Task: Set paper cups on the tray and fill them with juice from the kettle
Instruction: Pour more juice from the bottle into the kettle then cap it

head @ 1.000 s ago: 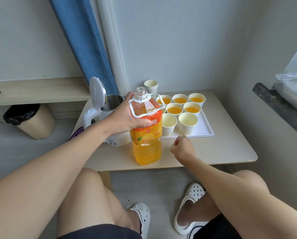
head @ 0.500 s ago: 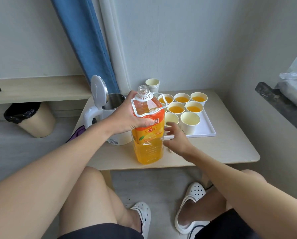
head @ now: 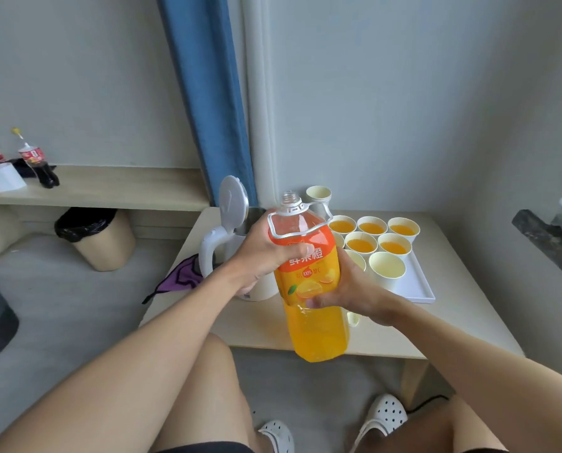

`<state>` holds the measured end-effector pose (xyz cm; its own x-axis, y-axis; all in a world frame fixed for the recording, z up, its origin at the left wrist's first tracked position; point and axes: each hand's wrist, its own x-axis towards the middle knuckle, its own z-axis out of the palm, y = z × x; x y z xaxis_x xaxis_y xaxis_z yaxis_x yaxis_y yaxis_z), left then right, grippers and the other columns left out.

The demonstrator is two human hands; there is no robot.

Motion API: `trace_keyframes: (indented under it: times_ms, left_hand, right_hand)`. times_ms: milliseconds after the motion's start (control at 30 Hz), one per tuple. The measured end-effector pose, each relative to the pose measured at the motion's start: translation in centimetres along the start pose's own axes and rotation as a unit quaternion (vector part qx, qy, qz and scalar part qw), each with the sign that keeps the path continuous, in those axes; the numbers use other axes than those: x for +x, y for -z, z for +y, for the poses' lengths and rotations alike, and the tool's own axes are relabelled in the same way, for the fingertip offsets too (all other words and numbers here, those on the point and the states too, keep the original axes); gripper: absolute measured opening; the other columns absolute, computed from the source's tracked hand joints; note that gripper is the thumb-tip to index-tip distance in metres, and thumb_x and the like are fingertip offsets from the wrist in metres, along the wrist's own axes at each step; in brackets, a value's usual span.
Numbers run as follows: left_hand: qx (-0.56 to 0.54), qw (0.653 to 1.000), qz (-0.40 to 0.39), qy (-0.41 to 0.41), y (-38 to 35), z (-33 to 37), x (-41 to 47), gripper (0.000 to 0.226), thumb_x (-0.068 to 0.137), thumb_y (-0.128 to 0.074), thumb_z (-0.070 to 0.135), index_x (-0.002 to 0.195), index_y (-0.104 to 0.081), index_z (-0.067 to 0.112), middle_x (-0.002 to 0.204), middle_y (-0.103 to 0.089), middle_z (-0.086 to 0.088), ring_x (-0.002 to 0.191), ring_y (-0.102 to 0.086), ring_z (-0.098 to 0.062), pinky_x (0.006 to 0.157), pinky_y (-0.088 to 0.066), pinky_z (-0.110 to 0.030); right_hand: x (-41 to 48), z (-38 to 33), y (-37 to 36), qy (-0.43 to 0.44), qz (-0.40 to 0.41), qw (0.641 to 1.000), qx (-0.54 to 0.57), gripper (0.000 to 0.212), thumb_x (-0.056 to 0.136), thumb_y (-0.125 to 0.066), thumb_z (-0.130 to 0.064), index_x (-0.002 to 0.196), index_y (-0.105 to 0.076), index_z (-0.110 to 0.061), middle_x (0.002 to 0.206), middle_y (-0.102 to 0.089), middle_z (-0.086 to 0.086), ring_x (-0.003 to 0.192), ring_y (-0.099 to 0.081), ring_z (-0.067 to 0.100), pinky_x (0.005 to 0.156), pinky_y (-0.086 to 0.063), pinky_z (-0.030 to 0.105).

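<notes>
A big uncapped orange juice bottle point(head: 315, 325) is lifted off the table, tilted slightly. My left hand point(head: 266, 253) grips its upper part from the left and my right hand point(head: 351, 295) grips its middle from the right. Behind it stands a white kettle point(head: 214, 250) with its lid flipped up, partly hidden by my left hand. The white tray point(head: 416, 286) holds several paper cups: several filled with juice point(head: 371, 227) and an empty one point(head: 387, 269) in the front row, others hidden behind the bottle.
A spare stack of cups point(head: 318, 195) stands by the wall behind the tray. A purple cloth point(head: 178, 280) hangs at the table's left edge. A lined bin point(head: 96, 237) sits on the floor left, and cola bottles point(head: 39, 165) on the low shelf.
My right hand came from the table front onto the bottle's middle. The bottle rose off the table. The view pulled back and up.
</notes>
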<state>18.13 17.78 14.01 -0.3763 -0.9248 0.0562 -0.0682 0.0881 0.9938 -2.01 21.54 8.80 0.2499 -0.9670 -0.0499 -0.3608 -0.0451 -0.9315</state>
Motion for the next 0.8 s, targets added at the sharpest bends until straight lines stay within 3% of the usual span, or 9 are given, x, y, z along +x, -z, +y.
trace_keyframes:
  times_ms: [100,200,300,367,433,467,600,667,800]
  left_hand:
    - [-0.054,0.998,0.013,0.002,-0.2,0.8,-0.1,0.072,0.064,-0.088,0.024,0.13,-0.058,0.024,0.124,-0.073,-0.005,0.116,-0.07,-0.021,0.098,-0.059,-0.04]
    - [-0.101,0.995,0.005,0.012,-0.7,1.8,-0.1,0.074,0.07,-0.083,0.025,0.137,-0.052,0.029,0.129,-0.069,-0.004,0.119,-0.067,-0.021,0.097,-0.059,-0.042]
    - [-0.173,0.984,-0.033,0.02,-0.4,3.4,-0.4,0.066,0.076,-0.077,0.024,0.136,-0.051,0.034,0.117,-0.073,0.003,0.103,-0.072,-0.013,0.082,-0.061,-0.037]
    - [-0.214,0.975,-0.051,0.027,-0.4,4.3,-0.7,0.056,0.084,-0.079,0.038,0.135,-0.056,0.033,0.107,-0.077,0.004,0.095,-0.074,-0.01,0.082,-0.061,-0.04]
    - [-0.267,0.962,-0.016,0.051,-0.7,4.9,-0.8,0.042,0.095,-0.061,0.055,0.128,-0.063,0.029,0.099,-0.077,0.001,0.091,-0.073,-0.013,0.084,-0.057,-0.044]
    - [-0.286,0.956,0.019,0.067,-0.9,4.9,-0.6,0.037,0.101,-0.053,0.054,0.124,-0.063,0.027,0.097,-0.075,-0.001,0.09,-0.07,-0.015,0.085,-0.055,-0.044]
    - [-0.246,0.959,0.091,0.107,-2.3,3.7,-0.3,0.033,0.109,-0.043,0.049,0.131,-0.05,0.024,0.112,-0.066,-0.005,0.109,-0.064,-0.026,0.092,-0.052,-0.057]
    - [-0.265,0.951,0.085,0.134,-3.0,3.0,-0.1,0.034,0.109,-0.039,0.054,0.133,-0.045,0.031,0.126,-0.065,-0.007,0.116,-0.065,-0.033,0.094,-0.05,-0.07]
    - [-0.309,0.934,0.083,0.159,-3.4,1.7,0.3,0.036,0.107,-0.036,0.058,0.137,-0.038,0.038,0.138,-0.06,-0.01,0.119,-0.065,-0.041,0.093,-0.047,-0.079]
  right_hand:
    - [-0.7,-1.9,0.6,0.0,0.016,0.999,-0.04,0.101,0.058,-0.095,-0.035,0.137,-0.032,-0.036,0.123,-0.059,-0.011,0.11,-0.062,0.012,0.082,-0.059,0.03]
    - [-1.3,-3.2,1.7,-0.006,0.065,0.994,-0.089,0.1,0.055,-0.094,-0.043,0.136,-0.037,-0.032,0.121,-0.06,-0.01,0.108,-0.062,0.015,0.084,-0.059,0.037]
    - [-2.0,-5.1,2.5,0.001,0.121,0.981,-0.152,0.098,0.056,-0.094,-0.039,0.135,-0.038,-0.026,0.116,-0.057,-0.008,0.106,-0.059,0.017,0.08,-0.053,0.032]
    - [-2.1,-6.3,3.0,0.007,0.142,0.968,-0.206,0.099,0.057,-0.094,-0.034,0.138,-0.038,-0.023,0.111,-0.052,-0.008,0.101,-0.055,0.016,0.073,-0.046,0.026]
    - [-2.2,-7.2,3.2,0.004,0.148,0.958,-0.246,0.1,0.057,-0.094,-0.037,0.139,-0.037,-0.022,0.111,-0.053,-0.005,0.098,-0.053,0.016,0.071,-0.044,0.026]
    - [-2.1,-7.5,3.3,0.0,0.149,0.955,-0.258,0.101,0.057,-0.093,-0.039,0.139,-0.037,-0.022,0.112,-0.054,-0.003,0.099,-0.054,0.018,0.073,-0.045,0.028]
    - [-1.6,-8.1,3.8,-0.022,0.161,0.937,-0.309,0.105,0.054,-0.092,-0.047,0.14,-0.035,-0.023,0.12,-0.056,0.003,0.101,-0.053,0.022,0.075,-0.045,0.033]
    - [-1.4,-8.2,3.8,-0.035,0.161,0.93,-0.329,0.112,0.053,-0.091,-0.049,0.144,-0.031,-0.024,0.124,-0.056,0.006,0.104,-0.055,0.025,0.079,-0.047,0.036]
    - [-1.2,-8.4,3.8,-0.052,0.139,0.92,-0.364,0.13,0.054,-0.091,-0.045,0.155,-0.012,-0.023,0.133,-0.055,0.011,0.117,-0.054,0.032,0.092,-0.047,0.04]
